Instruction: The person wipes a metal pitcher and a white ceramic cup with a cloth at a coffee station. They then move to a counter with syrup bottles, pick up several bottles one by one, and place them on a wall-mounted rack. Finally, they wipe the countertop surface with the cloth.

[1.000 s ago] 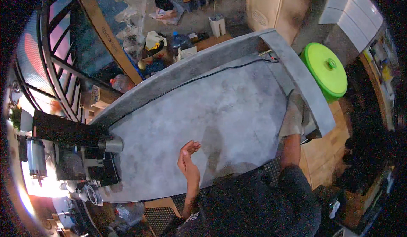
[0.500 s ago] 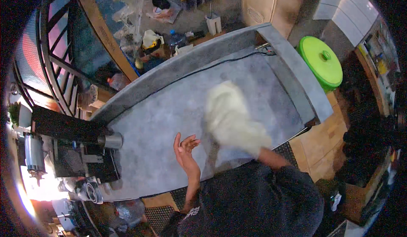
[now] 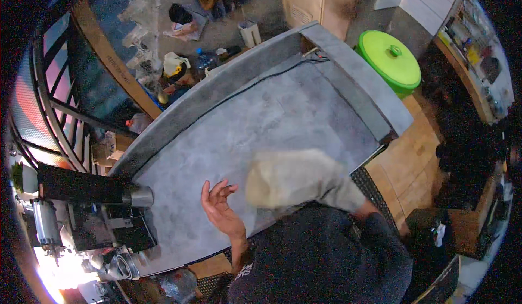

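A pale cream cloth covering (image 3: 293, 179), shaped like a mitt or bag and smeared by motion, wraps my right hand as far as the wrist. It is over the near right part of a grey countertop (image 3: 190, 157); whether it touches the surface I cannot tell. The fingers of my right hand are hidden inside it. My left hand (image 3: 223, 214) is over the near middle of the countertop, left of the cloth covering. Its fingers are loosely curled and apart, and nothing is in it.
A raised grey ledge (image 3: 217, 78) borders the countertop's far side, with a black cable (image 3: 247, 80) along its foot. Black equipment (image 3: 109, 228) and a metal cup (image 3: 142, 196) stand at the left end. Beyond the right end is a green lidded tub (image 3: 389, 59).
My right hand in the cloth covering has swept toward me. The left hand has shifted slightly left and stays open. The whole view has moved a little.
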A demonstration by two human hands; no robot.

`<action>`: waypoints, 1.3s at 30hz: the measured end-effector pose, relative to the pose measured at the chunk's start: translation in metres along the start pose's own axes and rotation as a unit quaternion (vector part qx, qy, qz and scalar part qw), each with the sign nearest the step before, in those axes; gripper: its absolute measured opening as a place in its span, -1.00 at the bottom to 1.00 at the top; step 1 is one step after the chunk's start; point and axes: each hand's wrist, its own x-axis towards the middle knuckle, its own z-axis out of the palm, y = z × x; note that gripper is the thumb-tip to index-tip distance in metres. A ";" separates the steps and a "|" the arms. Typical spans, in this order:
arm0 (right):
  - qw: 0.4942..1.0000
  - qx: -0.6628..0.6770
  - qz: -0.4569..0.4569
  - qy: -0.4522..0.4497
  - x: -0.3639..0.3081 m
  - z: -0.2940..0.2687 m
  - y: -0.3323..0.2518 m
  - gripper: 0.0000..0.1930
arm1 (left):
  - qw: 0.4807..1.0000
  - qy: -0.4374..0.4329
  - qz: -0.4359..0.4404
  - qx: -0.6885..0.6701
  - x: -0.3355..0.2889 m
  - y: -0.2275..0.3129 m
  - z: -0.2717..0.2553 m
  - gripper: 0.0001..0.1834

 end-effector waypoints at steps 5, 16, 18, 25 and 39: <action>0.972 -0.106 0.175 0.117 -0.070 -0.109 0.084 -0.78 | 0.999 -0.041 -0.024 -0.002 -0.002 -0.011 0.009 -0.31; 0.983 -0.146 0.111 -0.028 -0.114 -0.051 0.059 -0.80 | 0.997 -0.050 -0.045 -0.033 -0.004 -0.003 0.013 -0.32; 0.987 -0.126 0.049 -0.083 -0.101 -0.027 0.037 -0.80 | 0.998 -0.021 -0.055 -0.020 -0.007 -0.006 -0.002 -0.31; 0.949 -0.029 -0.151 -0.274 -0.058 0.045 -0.030 -0.80 | 0.991 0.085 -0.098 0.007 -0.016 -0.002 -0.040 -0.32; 0.706 0.138 -0.409 -0.562 -0.110 0.173 -0.221 -0.82 | 0.981 0.195 -0.016 0.012 -0.035 0.026 -0.114 -0.24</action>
